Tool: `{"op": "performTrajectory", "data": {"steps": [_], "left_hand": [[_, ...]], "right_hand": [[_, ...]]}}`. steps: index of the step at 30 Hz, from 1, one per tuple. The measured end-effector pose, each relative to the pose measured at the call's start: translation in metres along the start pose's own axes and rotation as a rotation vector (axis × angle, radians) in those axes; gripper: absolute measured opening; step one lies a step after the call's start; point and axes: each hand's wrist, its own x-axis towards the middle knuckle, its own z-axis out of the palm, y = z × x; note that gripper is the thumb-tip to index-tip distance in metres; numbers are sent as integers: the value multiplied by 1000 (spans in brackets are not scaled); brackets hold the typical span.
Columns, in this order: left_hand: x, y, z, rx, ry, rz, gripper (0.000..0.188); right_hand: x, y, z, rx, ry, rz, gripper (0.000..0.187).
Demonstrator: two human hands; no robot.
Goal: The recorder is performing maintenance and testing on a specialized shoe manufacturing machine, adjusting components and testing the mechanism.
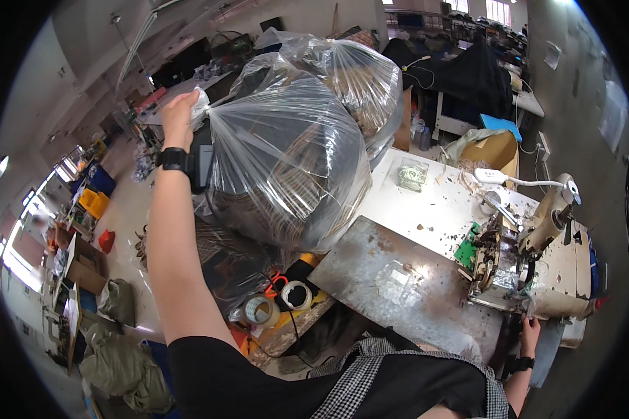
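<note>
Left hand [180,117], left of sewing machine [538,269]: grip tight on clear plastic bag's [286,157] bunched top. Right hand [530,331] by sewing machine's near edge: cannot tell grip.

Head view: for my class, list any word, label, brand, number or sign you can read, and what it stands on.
No text can be read.
Sheet on the wall: any print is too small to make out.
Sewing machine: any markings are too small to read.
Lamp: any small mark is too blurred to read.
Bag in the left hand: no writing to be seen.
</note>
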Motion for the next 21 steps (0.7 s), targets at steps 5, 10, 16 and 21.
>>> {"op": "performTrajectory", "data": {"steps": [5,10,16,21], "left_hand": [[-9,6,-8,255,-273,-216,15],[-22,22,-8,711,-379,-157,22],[-16,17,0,1013,-368,-173,21],[-12,6,-18,904,-369,-56,18]], "right_hand": [[-7,-21,-13,199,-235,243,29],[-10,3,-3,-545,108,-285,43],[-30,1,10,-484,307,-184,40],[-24,3,16,-374,352,-227,39]]}}
